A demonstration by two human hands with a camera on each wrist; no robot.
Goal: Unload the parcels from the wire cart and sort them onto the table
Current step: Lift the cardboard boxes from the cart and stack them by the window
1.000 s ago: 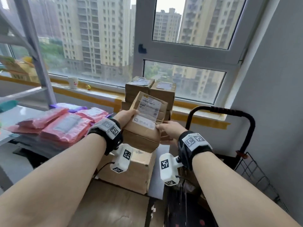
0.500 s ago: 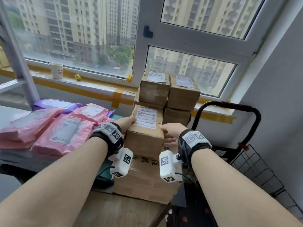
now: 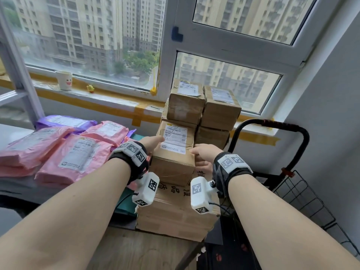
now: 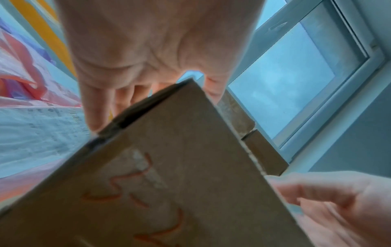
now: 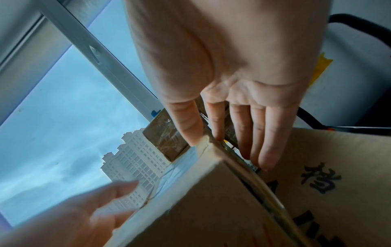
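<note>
I hold a brown cardboard box (image 3: 175, 164) with a white shipping label between both hands. My left hand (image 3: 151, 142) grips its left upper edge, thumb on top and fingers down the side. My right hand (image 3: 204, 152) grips the right upper edge the same way. The box sits level on a large flat carton (image 3: 175, 215) printed with characters. In the left wrist view the box (image 4: 169, 183) fills the lower frame under my left hand (image 4: 137, 50). The right wrist view shows my right hand (image 5: 232, 66) straddling the box (image 5: 211, 208) edge. The wire cart (image 3: 303, 199) stands at the right.
Several taped boxes (image 3: 202, 106) are stacked right behind the held one, against the window sill. Pink mailers (image 3: 78, 152) and a purple mailer (image 3: 64, 121) lie on the table (image 3: 11, 133) to the left. A paper cup (image 3: 64, 79) stands on the sill.
The box was tilted up in my hands a second ago; it has come down and forward and now lies level on the large carton. Both hands keep their hold.
</note>
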